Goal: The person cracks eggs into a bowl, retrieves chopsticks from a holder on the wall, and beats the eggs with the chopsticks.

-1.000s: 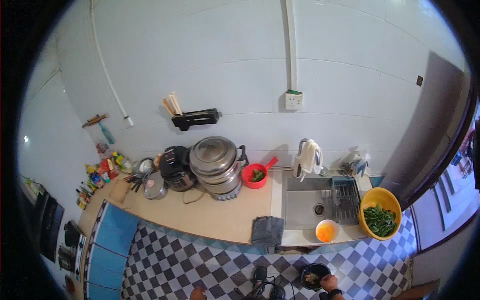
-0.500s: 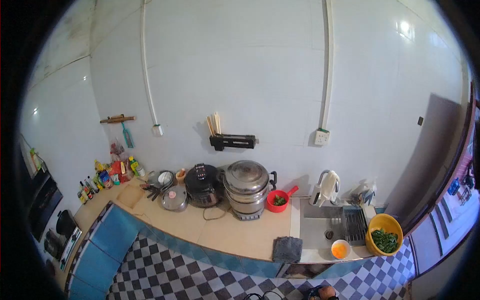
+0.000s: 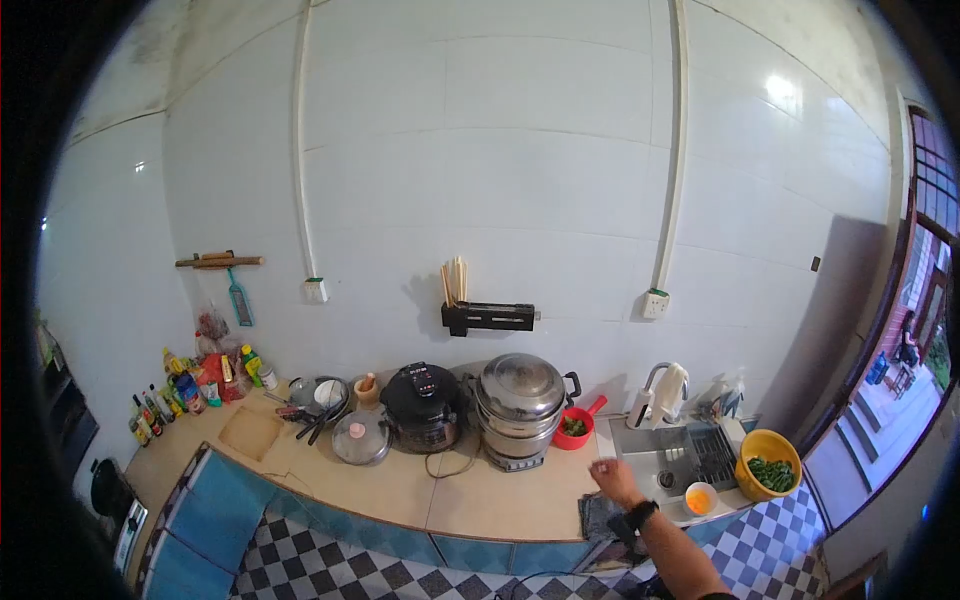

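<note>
My right hand (image 3: 615, 480), with a black band on the wrist, is raised over the counter edge left of the sink (image 3: 655, 443). Its fingers are curled together, and what they hold, if anything, is too small to make out. Beneath the wrist hangs a dark grey cloth (image 3: 598, 516). A white bowl with orange contents (image 3: 700, 499) stands at the sink's front edge. Just beyond the hand is a red ladle-like bowl (image 3: 573, 441) with green leaves inside. My left hand is out of view.
On the counter (image 3: 490, 507) stand a steamer pot (image 3: 521, 400), a black cooker (image 3: 421, 405) and a lidded pan (image 3: 361, 437). Several bottles (image 3: 150, 410) line the left end. A yellow basin of greens (image 3: 768, 465) is right of the sink. Beyond the doorway sits a person (image 3: 907, 345).
The view has tilted up and shifted left. My right hand has risen from beside the dark bucket near the floor to the counter edge. My left hand has left the view.
</note>
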A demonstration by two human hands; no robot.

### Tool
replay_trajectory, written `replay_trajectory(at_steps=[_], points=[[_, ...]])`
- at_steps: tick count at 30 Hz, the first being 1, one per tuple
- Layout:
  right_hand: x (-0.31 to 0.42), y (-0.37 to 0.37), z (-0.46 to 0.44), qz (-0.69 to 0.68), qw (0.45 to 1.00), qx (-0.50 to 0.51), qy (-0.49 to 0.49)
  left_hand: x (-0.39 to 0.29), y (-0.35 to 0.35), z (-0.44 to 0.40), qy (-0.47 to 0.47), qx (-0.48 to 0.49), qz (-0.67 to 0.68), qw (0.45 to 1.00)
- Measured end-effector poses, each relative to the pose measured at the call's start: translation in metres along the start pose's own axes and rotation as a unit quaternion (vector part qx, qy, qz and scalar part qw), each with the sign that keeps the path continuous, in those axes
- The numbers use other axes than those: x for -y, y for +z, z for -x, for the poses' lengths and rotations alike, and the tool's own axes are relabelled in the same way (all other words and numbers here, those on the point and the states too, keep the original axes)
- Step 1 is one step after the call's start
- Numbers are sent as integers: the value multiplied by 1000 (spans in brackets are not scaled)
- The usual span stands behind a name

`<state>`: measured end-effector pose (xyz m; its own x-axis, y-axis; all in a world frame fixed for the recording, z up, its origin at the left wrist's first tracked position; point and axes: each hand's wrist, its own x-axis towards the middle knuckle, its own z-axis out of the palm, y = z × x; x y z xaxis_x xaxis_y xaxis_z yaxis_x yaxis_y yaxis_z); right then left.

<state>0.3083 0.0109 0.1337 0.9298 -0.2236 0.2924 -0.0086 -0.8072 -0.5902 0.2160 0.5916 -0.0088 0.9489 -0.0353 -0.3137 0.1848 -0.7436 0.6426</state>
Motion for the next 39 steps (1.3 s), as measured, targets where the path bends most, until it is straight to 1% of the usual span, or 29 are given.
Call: replay_trajectory(at_steps=[2, 4, 6, 8, 10, 14, 16, 17, 18, 20, 21, 25, 27, 30, 34, 39], points=[[63, -20, -56, -60, 998, -11, 3, -3, -11, -14, 2, -5, 7, 1000], [100, -25, -117, -134, 991, 0, -3, -6, -20, -30, 3, -10, 16, 1000], [149, -29, -167, -280, 960, -13, -8, -10, -28, -45, 4, -14, 21, 1000], [195, -30, -216, -357, 934, -25, -11, -15, -35, -63, 3, -21, 26, 999], [227, -20, -265, -376, 923, -63, -48, -20, -41, -81, 3, -26, 32, 999], [264, 22, -363, -387, 919, -67, -24, -35, -62, -115, -4, -38, 32, 999], [274, 45, -406, -327, 944, -53, -1, -42, -72, -131, -10, -42, 32, 999], [273, 64, -430, -290, 954, -73, -16, -46, -76, -138, -13, -44, 30, 998], [272, 82, -453, -293, 953, -73, -17, -48, -80, -146, -16, -46, 30, 998], [269, 116, -491, -239, 957, -140, -82, -55, -89, -158, -23, -49, 30, 998], [268, 129, -507, -252, 958, -121, -68, -57, -94, -165, -26, -50, 30, 998], [280, 151, -532, -205, 966, -133, -85, -60, -105, -184, -35, -51, 33, 998], [287, 152, -535, -177, 962, -179, -107, -61, -111, -192, -37, -52, 31, 997], [299, 155, -533, -167, 963, -185, -102, -62, -116, -203, -40, -49, 30, 998], [308, 160, -537, -180, 967, -163, -72, -61, -120, -210, -41, -45, 29, 998], [305, 169, -547, -199, 950, -214, -114, -55, -121, -215, -38, -39, 31, 998]])
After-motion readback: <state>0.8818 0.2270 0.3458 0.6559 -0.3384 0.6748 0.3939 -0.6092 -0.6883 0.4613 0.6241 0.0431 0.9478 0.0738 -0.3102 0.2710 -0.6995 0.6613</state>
